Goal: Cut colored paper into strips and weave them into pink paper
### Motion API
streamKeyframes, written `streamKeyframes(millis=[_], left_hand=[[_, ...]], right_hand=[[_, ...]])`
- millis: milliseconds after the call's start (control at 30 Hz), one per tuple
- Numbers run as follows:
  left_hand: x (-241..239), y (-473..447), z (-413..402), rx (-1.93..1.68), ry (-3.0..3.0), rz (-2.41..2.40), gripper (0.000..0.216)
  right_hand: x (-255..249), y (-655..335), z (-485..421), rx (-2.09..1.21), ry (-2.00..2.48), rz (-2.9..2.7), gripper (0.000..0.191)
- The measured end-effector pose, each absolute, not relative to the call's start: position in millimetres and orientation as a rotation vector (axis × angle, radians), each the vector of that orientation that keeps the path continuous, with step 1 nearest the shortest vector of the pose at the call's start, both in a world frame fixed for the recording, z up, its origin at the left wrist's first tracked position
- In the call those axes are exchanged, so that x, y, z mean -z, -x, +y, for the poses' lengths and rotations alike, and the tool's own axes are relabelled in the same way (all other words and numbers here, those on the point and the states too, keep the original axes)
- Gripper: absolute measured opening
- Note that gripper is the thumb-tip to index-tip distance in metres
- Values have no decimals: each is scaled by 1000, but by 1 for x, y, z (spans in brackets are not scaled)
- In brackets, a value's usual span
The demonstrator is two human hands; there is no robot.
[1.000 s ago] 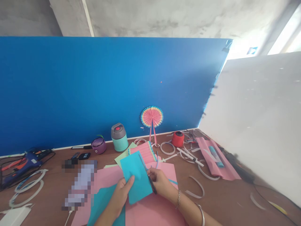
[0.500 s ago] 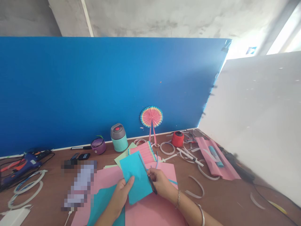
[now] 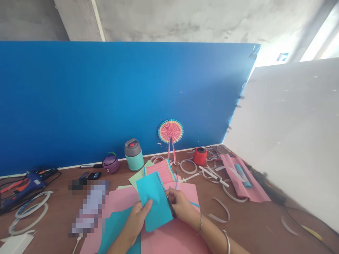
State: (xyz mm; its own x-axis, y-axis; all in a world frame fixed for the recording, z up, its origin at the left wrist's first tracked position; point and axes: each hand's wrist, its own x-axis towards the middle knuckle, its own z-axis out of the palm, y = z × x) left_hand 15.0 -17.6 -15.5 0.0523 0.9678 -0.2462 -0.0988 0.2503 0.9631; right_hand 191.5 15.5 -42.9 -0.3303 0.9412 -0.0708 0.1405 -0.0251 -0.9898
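Note:
My left hand point(image 3: 139, 216) grips a blue sheet of paper point(image 3: 155, 203) by its left edge, thumb on top. At the sheet's right edge, my right hand point(image 3: 180, 205) is closed on dark-handled scissors point(image 3: 171, 206). The scissor blades run up along that edge, and a narrow blue strip curls away beside it. Beneath the hands lie pink paper point(image 3: 172, 240) and another blue sheet point(image 3: 116, 229). Just behind is a pleated pink strip point(image 3: 160, 171) with blue and yellow borders, over pale green paper point(image 3: 136, 180).
A round pleated paper fan point(image 3: 171, 131) leans against the blue partition point(image 3: 119, 91). Nearby stand a teal jar point(image 3: 134, 158), a purple cup point(image 3: 111, 164) and a red round object point(image 3: 200, 156). A glue gun point(image 3: 34, 181) lies left; white strips and pink wrapping point(image 3: 238, 180) lie right.
The blue sheet has shifted very slightly downward and to the right in my left hand. The scissor blades show less above the right hand than before.

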Motion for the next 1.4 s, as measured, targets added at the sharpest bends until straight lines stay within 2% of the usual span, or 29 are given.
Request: streamKeyframes(millis=[1133,1300,1400], left_hand=[[9,-15,-20,-962,-982,1143,42],[4,-12,-16,-1068,-879,1096,37],[3,-5,-10,-1190,-737,1093,38]], right_hand=[[32,-190,14,-1516,1100,-1448,12],[22,-190,17,-1547,1090,-1355,24],[13,-195,21,-1370,1116,-1183,35]])
